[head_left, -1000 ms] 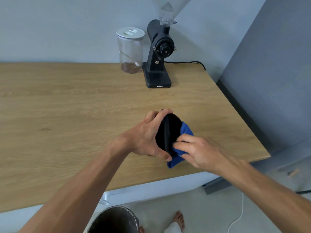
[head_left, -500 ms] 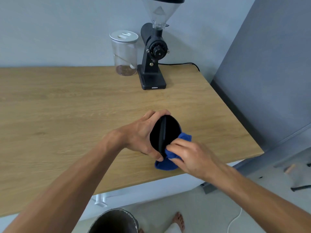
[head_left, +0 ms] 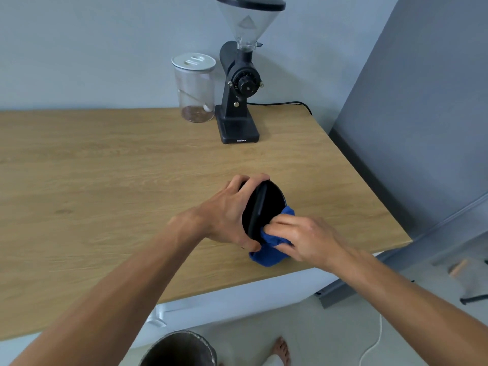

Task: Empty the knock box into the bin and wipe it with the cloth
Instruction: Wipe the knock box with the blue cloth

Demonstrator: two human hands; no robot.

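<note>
So the black knock box [head_left: 265, 210] is gripped around its body by the left hand [head_left: 227, 215], tipped on its side near the worktop's [head_left: 105, 180] front right corner, mouth turned right. A blue cloth [head_left: 269, 253] is bunched in the right hand's [head_left: 309, 239] clenched fingers and pressed against the lower rim. The bin [head_left: 179, 350] is seen on the floor below the front edge.
</note>
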